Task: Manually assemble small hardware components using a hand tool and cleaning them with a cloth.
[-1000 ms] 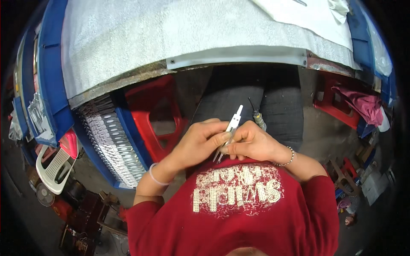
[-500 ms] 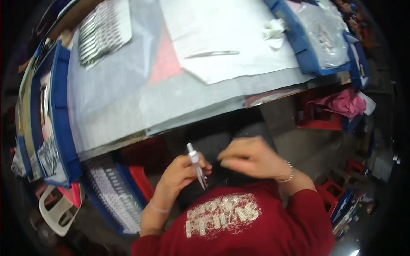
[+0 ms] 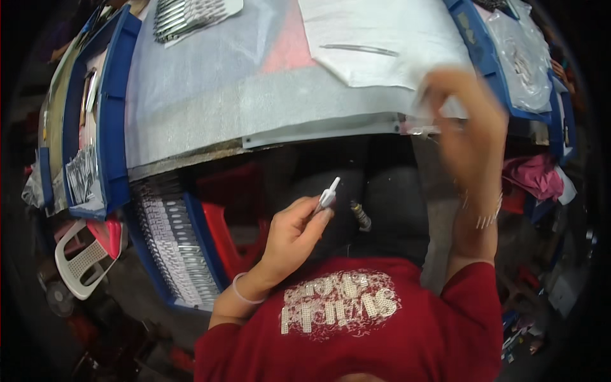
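- White drawing compass (image 3: 328,195): pinched between the thumb and fingers of the left hand (image 3: 294,237), above the dark-trousered lap (image 3: 398,204); the grip hides its lower part.
- Its visible long axis slants up and a little rightward, its narrow tip pointing away from the body toward the front edge of the worktop (image 3: 191,105).
- The right hand (image 3: 470,124) is well apart from it, farther forward and to the right, over the worktop's front edge near the white sheet (image 3: 401,28). Blur prevents telling whether its grip holds anything.
- Nearer to the right hand than to the left, a slim silver rod (image 3: 359,49) lies crosswise on that sheet, leftward and beyond the fingers.
- A small cylindrical tool (image 3: 361,216) rests on the lap, just right of the left hand.
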Tool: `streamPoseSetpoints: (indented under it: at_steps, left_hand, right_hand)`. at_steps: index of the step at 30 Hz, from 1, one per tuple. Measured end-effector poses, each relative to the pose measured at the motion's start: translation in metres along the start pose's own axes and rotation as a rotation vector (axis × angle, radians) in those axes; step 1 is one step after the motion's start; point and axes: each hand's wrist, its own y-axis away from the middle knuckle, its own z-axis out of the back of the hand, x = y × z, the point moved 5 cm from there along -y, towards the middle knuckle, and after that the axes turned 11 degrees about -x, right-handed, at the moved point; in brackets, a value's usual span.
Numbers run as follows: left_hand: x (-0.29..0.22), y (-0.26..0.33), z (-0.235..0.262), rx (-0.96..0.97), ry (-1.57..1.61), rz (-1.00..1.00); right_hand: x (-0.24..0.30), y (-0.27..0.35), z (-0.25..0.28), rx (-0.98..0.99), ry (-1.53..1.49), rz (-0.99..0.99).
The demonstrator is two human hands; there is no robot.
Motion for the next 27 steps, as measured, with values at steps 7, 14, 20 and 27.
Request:
streamPoseSetpoints:
  at_steps: [7, 14, 20, 27]
  left_hand:
    - [-0.008, 0.009, -0.005, -0.141, -0.667, -0.582]
    - [-0.005, 0.012, -0.003, -0.109, -0.783, -0.602]
    - [0.047, 0.015, 0.008, 0.267, 0.077, 0.390]
    - [0.018, 0.014, -0.002, 0.072, -0.423, -0.560]
  right_hand:
    - [0.006, 0.102, -0.056, 0.164, -0.065, 0.063]
    - [0.002, 0.123, -0.077, 0.205, -0.105, 0.077]
    - [0.032, 0.145, -0.080, 0.297, -0.308, 0.115]
    - [0.040, 0.153, -0.081, 0.383, -0.315, 0.131]
